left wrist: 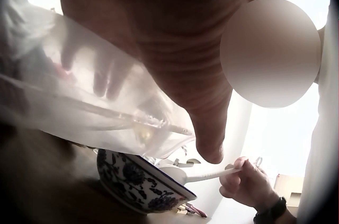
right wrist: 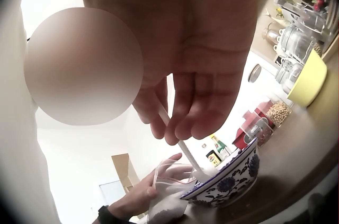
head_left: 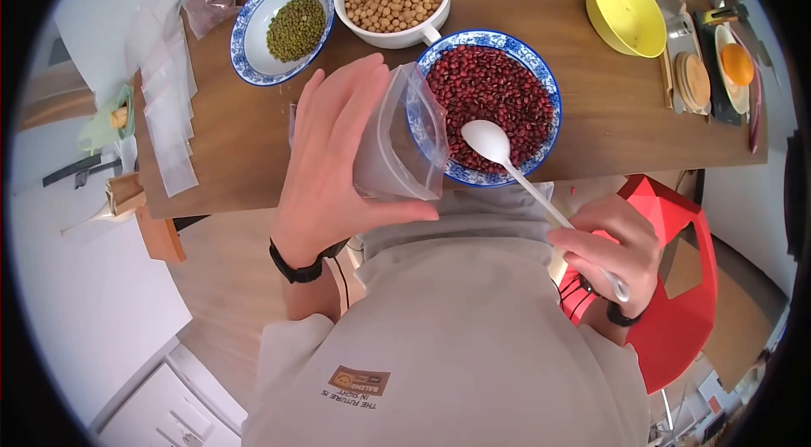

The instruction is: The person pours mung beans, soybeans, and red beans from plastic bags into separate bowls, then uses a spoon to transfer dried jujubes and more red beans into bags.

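Observation:
My left hand (head_left: 325, 155) holds a clear plastic bag (head_left: 397, 143) upright at the left rim of a blue-patterned bowl (head_left: 553, 122), thumb stretched along the bag's near side. In the left wrist view, fingers show through the cloudy plastic (left wrist: 114, 110). Dark red beans (head_left: 494, 84) fill the bowl. Gripped by its handle in my right hand (head_left: 621, 248), a white spoon (head_left: 487, 141) rests its bowl end on the beans. From the right wrist view, the spoon handle (right wrist: 188, 155) slants down from the fingers to the patterned bowl (right wrist: 228, 184).
Behind stand a white two-handled pot (head_left: 346, 12) of chickpeas and a patterned dish (head_left: 245, 50) of green beans. Flat plastic bags (head_left: 169, 126) lie along the table's left edge. A yellow bowl (head_left: 625, 12) and a tray with an orange (head_left: 737, 64) stand at right. A red chair (head_left: 676, 312) is below.

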A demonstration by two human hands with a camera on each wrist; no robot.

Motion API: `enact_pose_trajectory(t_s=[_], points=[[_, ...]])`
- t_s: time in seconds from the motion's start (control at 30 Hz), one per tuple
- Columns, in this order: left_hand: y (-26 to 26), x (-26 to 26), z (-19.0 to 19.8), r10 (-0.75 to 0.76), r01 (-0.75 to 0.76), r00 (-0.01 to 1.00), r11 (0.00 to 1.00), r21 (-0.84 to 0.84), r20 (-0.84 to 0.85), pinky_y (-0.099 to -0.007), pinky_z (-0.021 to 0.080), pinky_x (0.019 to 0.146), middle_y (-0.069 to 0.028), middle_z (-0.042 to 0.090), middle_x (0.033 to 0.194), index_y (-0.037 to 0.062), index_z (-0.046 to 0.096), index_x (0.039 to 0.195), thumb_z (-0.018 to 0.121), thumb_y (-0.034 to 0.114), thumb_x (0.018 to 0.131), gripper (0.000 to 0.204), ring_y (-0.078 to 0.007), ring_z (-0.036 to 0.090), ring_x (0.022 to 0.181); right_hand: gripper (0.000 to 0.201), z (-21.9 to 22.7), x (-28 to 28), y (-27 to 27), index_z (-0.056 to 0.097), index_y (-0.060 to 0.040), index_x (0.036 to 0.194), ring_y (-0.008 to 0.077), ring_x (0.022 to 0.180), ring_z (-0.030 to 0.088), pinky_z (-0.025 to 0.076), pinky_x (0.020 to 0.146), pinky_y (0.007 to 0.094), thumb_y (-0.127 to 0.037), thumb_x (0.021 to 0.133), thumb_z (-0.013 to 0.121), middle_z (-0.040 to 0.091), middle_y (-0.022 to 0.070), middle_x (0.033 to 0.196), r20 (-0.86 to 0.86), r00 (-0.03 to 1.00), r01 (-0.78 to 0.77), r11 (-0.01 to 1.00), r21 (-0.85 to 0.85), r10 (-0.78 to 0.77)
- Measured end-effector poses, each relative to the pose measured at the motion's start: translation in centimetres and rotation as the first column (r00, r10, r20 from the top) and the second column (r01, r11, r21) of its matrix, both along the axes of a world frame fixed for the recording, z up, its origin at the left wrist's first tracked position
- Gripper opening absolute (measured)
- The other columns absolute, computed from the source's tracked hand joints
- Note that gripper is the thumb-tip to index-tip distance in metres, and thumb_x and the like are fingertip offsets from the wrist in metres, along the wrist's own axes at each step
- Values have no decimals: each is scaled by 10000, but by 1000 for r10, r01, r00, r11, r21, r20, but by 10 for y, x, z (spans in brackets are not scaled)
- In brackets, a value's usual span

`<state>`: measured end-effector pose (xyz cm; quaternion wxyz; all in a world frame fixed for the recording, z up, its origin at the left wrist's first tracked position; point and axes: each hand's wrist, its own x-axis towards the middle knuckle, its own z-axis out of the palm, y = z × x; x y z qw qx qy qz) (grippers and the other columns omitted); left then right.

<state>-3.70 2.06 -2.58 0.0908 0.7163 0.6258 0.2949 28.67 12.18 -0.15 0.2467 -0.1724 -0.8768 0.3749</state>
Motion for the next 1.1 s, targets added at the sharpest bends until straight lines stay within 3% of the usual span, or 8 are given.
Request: enact_pose_trajectory(t_s=[0.1,0.2,0.37,0.5,0.57,0.73,0.83,1.1], points=[[-8,2,4,31,-31,999,999,-12,5,-546,308,1180,-199,440,1554,15,364,1547,950,631,477,1367,-415,426,1412,343,-9,-11,3,775,-70,1046,212,756,657,500,590,335,-9,711,823,694,68,860,-29,999,33,999,-29,-34],[-21,5,10,65,-65,997,998,0,49,-634,275,1167,-233,460,1518,18,404,1520,950,561,524,1259,-447,449,1375,314,-17,-16,5,771,-64,1059,223,780,659,520,621,343,9,755,802,696,76,871,-81,993,78,995,-67,-84],[-53,0,2,169,-167,983,986,-26,78,-504,335,1176,-203,406,1575,8,341,1560,915,660,543,1338,-391,399,1443,283,-12,-7,3,770,-64,1064,226,777,653,510,624,346,-9,787,793,696,73,881,-172,973,142,987,-78,-153],[-80,2,-1,212,-212,971,977,-17,114,-497,321,1188,-199,404,1578,9,333,1567,903,658,578,1313,-380,392,1454,254,5,15,-8,771,-73,1044,227,750,637,494,606,345,-34,794,796,687,66,862,-172,975,149,988,42,-140],[-91,4,-2,248,-247,960,969,-26,130,-498,344,1176,-197,382,1585,29,323,1570,983,439,540,1290,-393,389,1440,249,12,27,-16,771,-76,1037,226,744,634,489,602,343,-34,793,797,685,62,858,-169,973,167,984,57,-155],[-104,7,-8,279,-283,945,959,0,171,-497,334,1183,-191,372,1592,33,317,1577,971,395,596,1233,-385,381,1449,214,20,38,-27,765,-77,1034,243,755,641,505,628,367,-59,823,791,688,65,870,-111,978,181,983,41,-176],[-103,10,-3,305,-308,935,951,-10,182,-484,293,1218,-181,378,1597,36,315,1583,912,499,659,1194,-366,371,1476,191,15,28,-23,758,-65,1042,261,784,652,523,660,388,-70,852,777,691,70,890,-125,981,154,988,17,-151],[-81,15,7,248,-242,958,969,-57,143,-483,318,1204,-185,362,1606,43,307,1585,958,311,629,1188,-385,349,1480,197,-5,-3,1,752,-60,1088,265,805,659,529,691,383,-75,892,752,695,84,903,-155,977,142,989,-49,-148]])
